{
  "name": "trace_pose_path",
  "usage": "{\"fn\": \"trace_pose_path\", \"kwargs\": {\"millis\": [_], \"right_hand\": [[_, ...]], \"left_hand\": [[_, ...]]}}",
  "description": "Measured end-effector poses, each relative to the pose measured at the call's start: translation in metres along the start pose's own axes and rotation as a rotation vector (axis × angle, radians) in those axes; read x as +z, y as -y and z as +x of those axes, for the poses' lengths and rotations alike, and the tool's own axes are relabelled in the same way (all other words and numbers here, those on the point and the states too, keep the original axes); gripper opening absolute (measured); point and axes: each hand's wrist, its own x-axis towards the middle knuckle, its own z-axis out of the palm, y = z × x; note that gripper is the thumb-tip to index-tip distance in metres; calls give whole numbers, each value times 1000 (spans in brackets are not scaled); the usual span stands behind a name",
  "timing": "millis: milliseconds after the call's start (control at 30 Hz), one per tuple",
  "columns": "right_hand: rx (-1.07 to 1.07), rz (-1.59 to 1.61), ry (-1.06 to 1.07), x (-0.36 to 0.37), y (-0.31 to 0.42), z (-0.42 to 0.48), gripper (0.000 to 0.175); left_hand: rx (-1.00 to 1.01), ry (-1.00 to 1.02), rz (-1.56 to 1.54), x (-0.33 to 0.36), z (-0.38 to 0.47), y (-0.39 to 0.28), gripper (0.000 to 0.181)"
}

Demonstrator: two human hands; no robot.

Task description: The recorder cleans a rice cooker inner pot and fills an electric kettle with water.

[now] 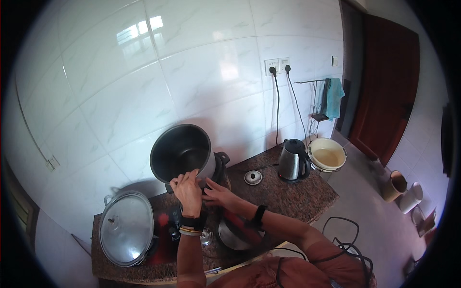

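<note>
A dark-lined inner pot [185, 153] is tilted with its mouth towards me, over the black-handled base of an electric cooker [220, 171]. The fingers of my left hand [187, 192] are hooked over the near rim of the pot. My right hand [223, 197] reaches in from the right, its spread fingertips at the pot's outer wall just beside the left hand. Whether they bear any weight is hard to see. Below my hands, a red and silver cooker lid [237, 232] lies on the granite counter [273, 201], partly hidden by my right arm.
On the left stands a pan with a domed metal lid [126, 230], beside a red-marked cooktop [164, 234]. A small lid [253, 177], an electric kettle [293, 162] and a cream basin [327, 155] are to the right. Two plugged cords [277, 108] hang down the tiled wall.
</note>
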Motion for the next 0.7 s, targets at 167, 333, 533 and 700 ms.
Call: {"fn": "trace_pose_path", "kwargs": {"millis": [167,333,533,700], "right_hand": [[20,-22,-24,-13,-1,7,85],[62,-14,-79,-22,-5,9,84],[20,-7,-70,-36,-22,13,82],[43,-59,-45,-38,-28,9,84]], "left_hand": [[-23,36,4,21,-2,8,25],[-27,85,-15,40,-3,11,27],[-65,220,-19,78,-21,24,27],[14,181,51,105,-39,44,22]]}}
